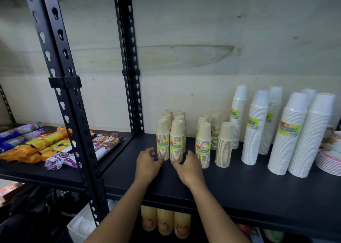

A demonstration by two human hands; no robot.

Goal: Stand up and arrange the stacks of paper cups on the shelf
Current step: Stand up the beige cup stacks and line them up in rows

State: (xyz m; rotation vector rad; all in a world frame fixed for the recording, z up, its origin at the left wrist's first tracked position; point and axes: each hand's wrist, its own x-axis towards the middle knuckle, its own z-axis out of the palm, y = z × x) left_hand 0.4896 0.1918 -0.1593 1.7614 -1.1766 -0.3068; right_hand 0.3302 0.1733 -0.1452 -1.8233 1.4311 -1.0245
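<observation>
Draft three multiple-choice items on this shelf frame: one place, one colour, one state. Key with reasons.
1. The snack packets lie:
A. left of the upright post
B. inside a box
C. on the floor

2. The front stacks at the left hand and right hand are:
A. white
B. beige
C. blue

3. The white cup stacks are:
A. lying on their sides
B. standing upright on the shelf
C. loose, unstacked

Key:
1 A, the packets lie on the neighbouring board beyond the post.
2 B, both hands are at the base of beige cups.
3 B, every white stack stands on end.
</observation>
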